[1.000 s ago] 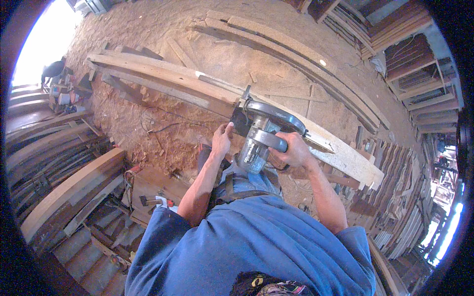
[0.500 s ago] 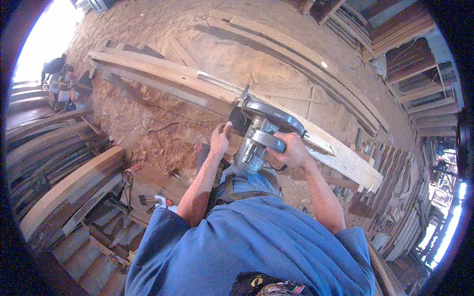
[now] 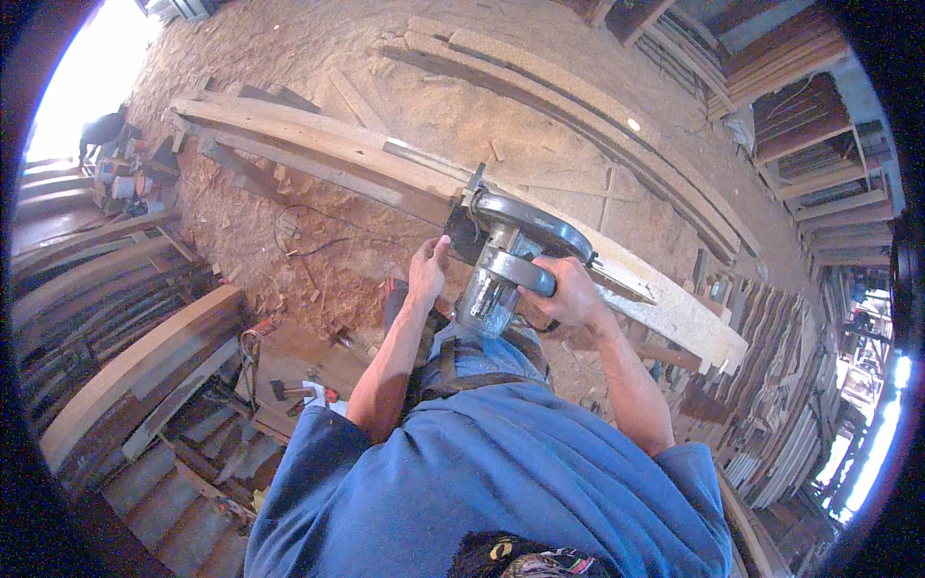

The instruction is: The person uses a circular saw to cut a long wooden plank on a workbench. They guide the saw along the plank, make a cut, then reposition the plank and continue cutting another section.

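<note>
A circular saw point(image 3: 489, 301) with a metal motor housing and a dark blade guard rests on a long pale timber beam point(image 3: 665, 308). My right hand point(image 3: 568, 292) is closed round its rear handle. At the near left edge of the saw's dark base plate, my left hand point(image 3: 427, 272) has its thumb and fingers closed on the edge. The blade is hidden by the guard and the plate. Left of the saw, a narrow strip point(image 3: 424, 156) lies along the beam's top.
Sawdust-covered ground surrounds the beam. Beyond it lie long curved planks point(image 3: 578, 116). Curved timbers point(image 3: 145, 371) are piled at the left, near a hammer point(image 3: 289, 390). Stacked boards point(image 3: 761, 376) stand at the right, and a dark cable point(image 3: 337, 243) trails over the ground.
The saw and my left hand have shifted very slightly left along the beam. My right hand keeps its hold on the handle.
</note>
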